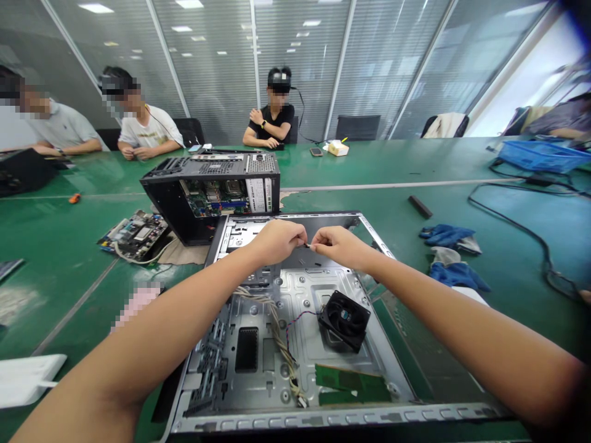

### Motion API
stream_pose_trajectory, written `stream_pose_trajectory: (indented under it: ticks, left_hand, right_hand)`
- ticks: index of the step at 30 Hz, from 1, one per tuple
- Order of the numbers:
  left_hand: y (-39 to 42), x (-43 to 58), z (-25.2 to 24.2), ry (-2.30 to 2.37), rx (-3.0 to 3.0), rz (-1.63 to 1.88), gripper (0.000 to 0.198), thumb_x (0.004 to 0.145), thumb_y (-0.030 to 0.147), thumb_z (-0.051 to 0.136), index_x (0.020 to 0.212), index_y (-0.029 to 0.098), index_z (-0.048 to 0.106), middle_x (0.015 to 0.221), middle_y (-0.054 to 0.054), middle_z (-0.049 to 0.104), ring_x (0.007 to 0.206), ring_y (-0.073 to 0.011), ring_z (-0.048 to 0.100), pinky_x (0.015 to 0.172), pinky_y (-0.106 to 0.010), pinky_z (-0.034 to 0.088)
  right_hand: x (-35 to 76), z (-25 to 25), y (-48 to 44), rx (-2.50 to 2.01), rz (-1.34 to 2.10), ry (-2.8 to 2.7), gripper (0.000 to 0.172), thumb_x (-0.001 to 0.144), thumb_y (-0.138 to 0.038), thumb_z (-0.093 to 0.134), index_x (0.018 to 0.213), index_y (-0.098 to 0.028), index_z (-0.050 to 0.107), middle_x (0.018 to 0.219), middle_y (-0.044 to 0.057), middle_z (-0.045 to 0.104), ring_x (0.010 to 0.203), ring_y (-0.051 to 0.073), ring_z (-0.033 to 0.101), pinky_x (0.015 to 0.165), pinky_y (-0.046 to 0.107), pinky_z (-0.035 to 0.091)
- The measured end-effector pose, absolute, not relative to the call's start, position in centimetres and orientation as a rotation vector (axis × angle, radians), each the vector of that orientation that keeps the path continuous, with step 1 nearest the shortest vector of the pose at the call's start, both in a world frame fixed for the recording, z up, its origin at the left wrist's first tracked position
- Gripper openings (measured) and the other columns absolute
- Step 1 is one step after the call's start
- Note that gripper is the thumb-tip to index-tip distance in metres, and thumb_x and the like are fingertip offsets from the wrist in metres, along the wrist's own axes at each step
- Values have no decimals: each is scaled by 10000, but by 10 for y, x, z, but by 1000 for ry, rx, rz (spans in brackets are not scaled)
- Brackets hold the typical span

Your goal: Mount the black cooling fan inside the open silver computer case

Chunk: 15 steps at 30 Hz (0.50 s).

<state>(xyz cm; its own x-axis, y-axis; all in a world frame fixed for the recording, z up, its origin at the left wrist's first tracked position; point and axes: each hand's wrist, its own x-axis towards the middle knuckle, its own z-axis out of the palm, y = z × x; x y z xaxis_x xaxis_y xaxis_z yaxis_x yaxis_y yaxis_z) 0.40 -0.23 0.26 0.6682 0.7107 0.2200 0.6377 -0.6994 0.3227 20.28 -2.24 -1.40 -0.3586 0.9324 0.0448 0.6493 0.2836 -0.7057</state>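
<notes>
My left hand (279, 241) and my right hand (340, 247) meet above the far part of an open metal computer case (295, 329) lying flat. The fingertips of both are pinched close together around a tiny dark and whitish piece (308, 246), too small to name. Inside the case, a black cooling fan (345, 320) with a thin purple wire rests toward the right. A twisted bundle of beige cables (276, 320) runs down the middle. Green memory sticks (353, 384) lie at the near end.
Behind stands another computer case (210, 166), its side open. Left of it lies a motherboard (138, 235). Blue gloves (455, 271), a dark bar (420, 207), a black cable (530, 224) and a blue basket (540, 155) lie right. Several people sit around the green table (369, 169).
</notes>
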Motion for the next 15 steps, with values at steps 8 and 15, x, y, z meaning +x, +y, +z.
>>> stream_pose_trajectory:
  ticks: [8,15]
  left_hand:
    - [1,3,-4,986,2693,518,56,789,189,673,838,169,655,756,-5,635,684,-122,544,650,-242,384]
    - [-1,4,-2,984,2750,500,103,847,201,589,810,186,684,779,-19,626,713,-135,544,661,-260,383]
  right_hand:
    - [201,-8,-27,-1425,1139,-1969,146,752,-319,537,681,-192,556,600,-12,516,523,112,377,506,279,293]
    - [202,-9,-26,-1413,1083,-2038,151,751,-324,536,718,-185,584,617,-12,515,552,122,395,535,283,314]
